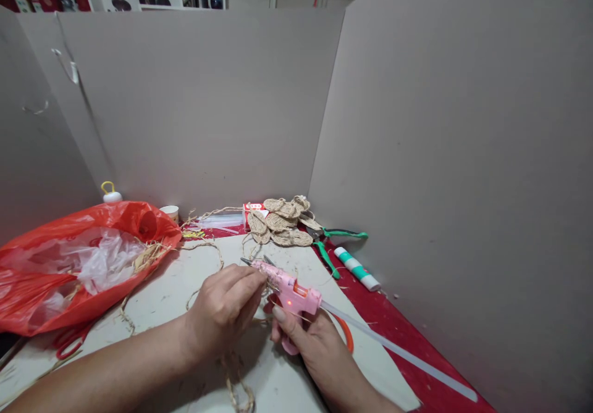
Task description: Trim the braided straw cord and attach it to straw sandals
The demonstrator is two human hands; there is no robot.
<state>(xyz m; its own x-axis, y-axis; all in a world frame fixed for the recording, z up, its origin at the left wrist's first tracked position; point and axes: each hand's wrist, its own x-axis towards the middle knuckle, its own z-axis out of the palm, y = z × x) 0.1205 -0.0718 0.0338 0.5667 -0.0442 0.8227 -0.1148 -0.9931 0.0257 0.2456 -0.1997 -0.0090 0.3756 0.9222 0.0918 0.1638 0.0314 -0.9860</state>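
A pink hot glue gun (290, 292) with a lit orange light lies between my hands, its nozzle pointing away to the left. A long translucent glue stick (398, 342) extends from its back. My right hand (319, 342) is closed around the handle, thumb on the near side, with a thin straw-coloured strand by the thumb. My left hand (227, 302) is closed beside the front of the gun; what its fingers pinch is hidden. Below them a braided straw cord (238, 394) lies on the white board (278, 382). An orange loop-shaped handle (345, 334) shows behind my right hand.
Woven straw soles (282, 221) are piled at the back, by green-handled pliers (327, 258) and a green-and-white roll (356, 269). A red plastic bag (152, 215) with straw lies left, with red-handled scissors (69, 342) near it. Grey partitions (208, 110) enclose the table.
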